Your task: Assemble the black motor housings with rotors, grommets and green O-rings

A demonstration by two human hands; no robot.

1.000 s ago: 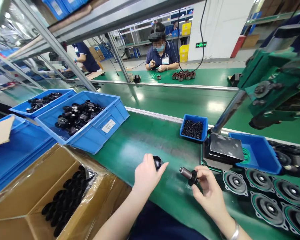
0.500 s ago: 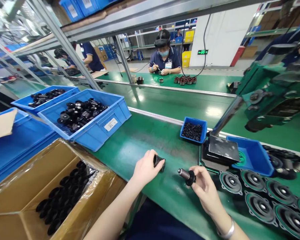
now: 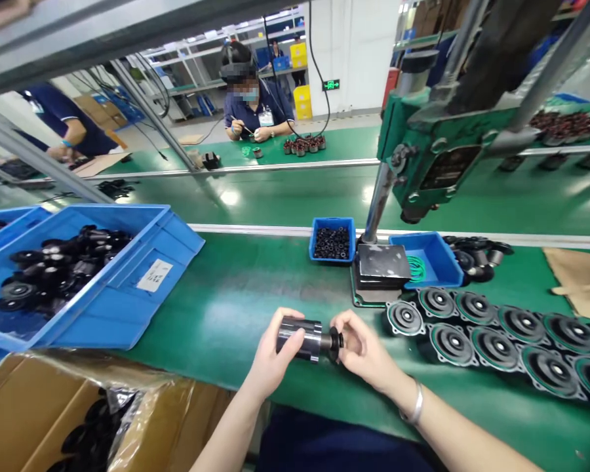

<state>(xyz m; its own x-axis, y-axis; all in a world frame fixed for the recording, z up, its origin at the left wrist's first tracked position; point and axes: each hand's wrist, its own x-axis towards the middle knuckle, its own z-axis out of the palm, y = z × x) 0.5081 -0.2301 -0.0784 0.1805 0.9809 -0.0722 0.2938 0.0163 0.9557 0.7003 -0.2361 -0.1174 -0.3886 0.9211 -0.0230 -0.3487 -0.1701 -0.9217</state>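
My left hand (image 3: 274,357) is wrapped round a shiny black cylindrical housing (image 3: 309,337), which lies on its side above the bench with its open end facing right. Between its fingers and thumb, my right hand (image 3: 361,347) pinches a rotor (image 3: 335,343) by its black round flange. The rotor's grey shaft points left and its end is at the mouth of the housing; how far inside it reaches is hidden. Both parts are roughly in line, just over the green bench top (image 3: 236,295).
A press (image 3: 437,157) with a black base block (image 3: 383,262) stands ahead right. Around it are a blue bin of small black rings (image 3: 332,239), a blue tray (image 3: 430,255) and several round flanged housings (image 3: 494,344). A blue crate (image 3: 128,282) and cardboard box (image 3: 167,419) are left. A co-worker (image 3: 255,98) sits opposite.
My hands have come together: the housing has turned on its side towards the right, and the rotor's shaft has met its open end. The view has swung right.
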